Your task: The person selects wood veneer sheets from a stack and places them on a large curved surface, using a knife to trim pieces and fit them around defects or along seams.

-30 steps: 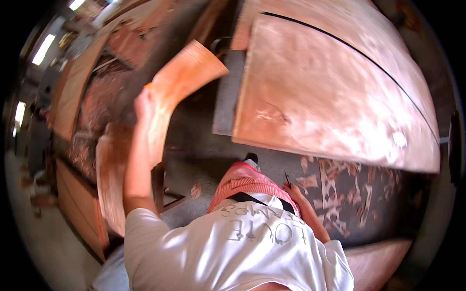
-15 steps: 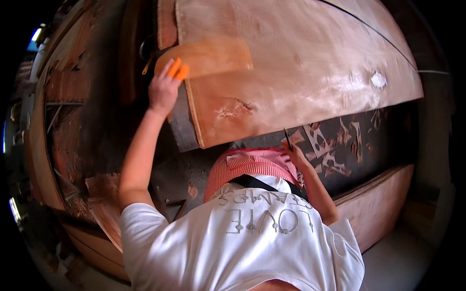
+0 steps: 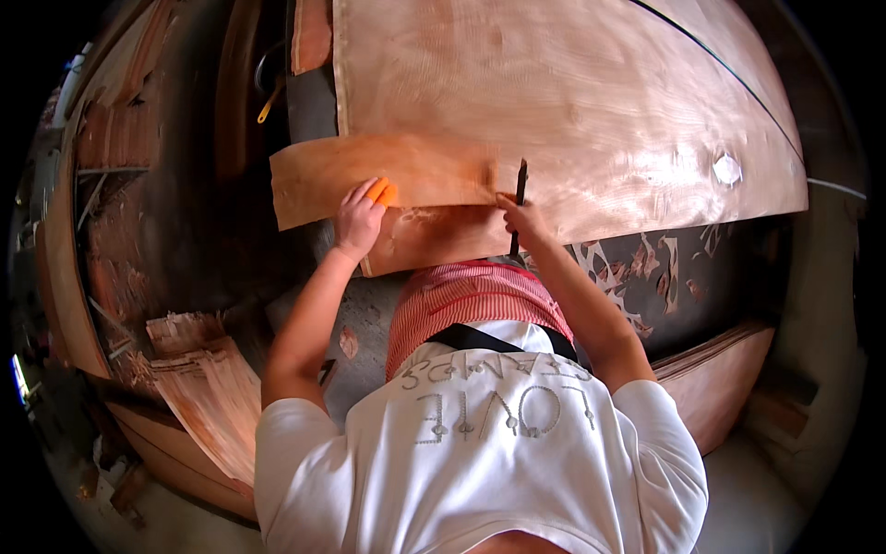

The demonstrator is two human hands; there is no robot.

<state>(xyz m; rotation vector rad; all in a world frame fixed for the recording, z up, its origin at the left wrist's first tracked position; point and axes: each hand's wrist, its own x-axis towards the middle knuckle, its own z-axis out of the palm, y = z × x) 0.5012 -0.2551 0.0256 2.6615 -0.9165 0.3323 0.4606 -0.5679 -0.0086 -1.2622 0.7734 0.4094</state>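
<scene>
A strip of thin wood veneer (image 3: 369, 171), orange-brown, lies across the near left part of a large veneer sheet (image 3: 591, 111), its left end jutting past the sheet's edge. My left hand (image 3: 363, 217), with orange finger covers, is closed on the strip's near edge. My right hand (image 3: 523, 220) grips a black utility knife (image 3: 521, 180) pointing away from me. Its fingertips also touch the strip's near right corner. Just below the strip shows a damaged spot in the sheet, partly covered.
A white hole or patch (image 3: 727, 168) marks the sheet's right part. Veneer scraps (image 3: 671, 268) litter the dark surface at right. Stacked veneer (image 3: 715, 379) stands lower right, and loose veneer pieces (image 3: 208, 388) lie at left. A yellow-handled tool (image 3: 268, 103) is at upper left.
The strip has come nearer to me with my left hand, now over much of the damaged spot. My right hand has risen with the knife from the sheet's near edge to the strip's right end.
</scene>
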